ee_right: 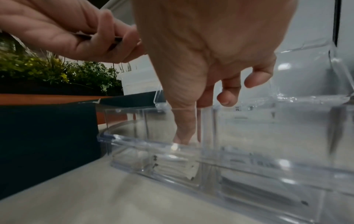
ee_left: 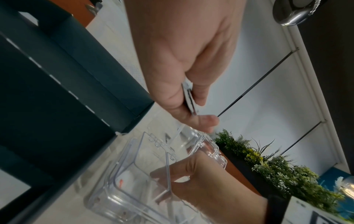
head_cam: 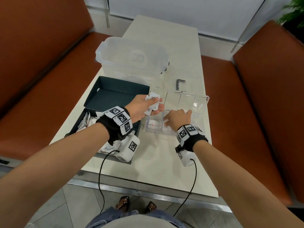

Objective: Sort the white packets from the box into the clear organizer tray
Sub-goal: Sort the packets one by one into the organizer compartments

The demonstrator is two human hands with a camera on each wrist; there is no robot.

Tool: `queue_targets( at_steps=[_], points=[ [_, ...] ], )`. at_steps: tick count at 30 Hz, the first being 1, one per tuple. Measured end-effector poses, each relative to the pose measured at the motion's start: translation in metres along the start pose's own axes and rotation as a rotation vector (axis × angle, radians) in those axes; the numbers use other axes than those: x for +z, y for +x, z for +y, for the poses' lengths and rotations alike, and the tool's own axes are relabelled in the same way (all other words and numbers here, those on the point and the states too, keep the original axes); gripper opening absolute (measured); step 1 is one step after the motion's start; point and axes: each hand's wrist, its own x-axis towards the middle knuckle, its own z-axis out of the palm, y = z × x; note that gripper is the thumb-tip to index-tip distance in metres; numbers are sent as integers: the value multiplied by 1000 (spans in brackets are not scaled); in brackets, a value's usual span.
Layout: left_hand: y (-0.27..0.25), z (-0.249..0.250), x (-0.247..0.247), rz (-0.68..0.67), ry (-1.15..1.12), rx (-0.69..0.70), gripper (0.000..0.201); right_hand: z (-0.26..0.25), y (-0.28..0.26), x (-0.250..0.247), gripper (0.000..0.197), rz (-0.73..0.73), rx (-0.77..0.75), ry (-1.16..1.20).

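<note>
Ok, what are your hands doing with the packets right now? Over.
Left hand holds white packets above the clear organizer tray. Right hand reaches into the tray; grip unclear. More packets wait in the box. Nothing blocking.

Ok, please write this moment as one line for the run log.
left hand: holds white packets | right hand: fingers inside clear organizer tray, near compartment | box: open, packets remain

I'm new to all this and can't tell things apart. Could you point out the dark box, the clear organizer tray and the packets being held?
dark box (head_cam: 115, 96), head view, inside of its raised lid.
clear organizer tray (head_cam: 199, 119), head view, right wall.
white packets (head_cam: 153, 98), head view, top packet in the left hand (head_cam: 141, 106).
</note>
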Motion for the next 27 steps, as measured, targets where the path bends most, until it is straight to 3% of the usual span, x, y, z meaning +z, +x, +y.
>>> queue_targets(
  at_steps=[8, 11, 14, 18, 22, 24, 27],
  points=[
    [-4, 8, 8, -9, -104, -111, 41, 0, -2, 0, 24, -9, -8, -22],
    [-7, 12, 8, -36, -207, -166, 39, 3, -10, -12, 25, 57, -9, 43],
    [-9, 13, 6, -55, -263, -185, 34, 9, -18, -33, 25, 208, -8, 258],
    [-9, 13, 9, -88, -183, -203, 33, 14, -25, -68, 23, 362, -92, 830],
    [-10, 13, 16, -156, -105, -180, 27, 10, -29, -83, 27, 170, -232, 892],
    [-9, 13, 20, -157, -71, -172, 25, 10, -30, -83, 14, 172, -233, 943],
    [-7, 12, 25, -106, -118, -191, 38, 16, -29, -84, 7, 227, -152, 1031]
  ],
)
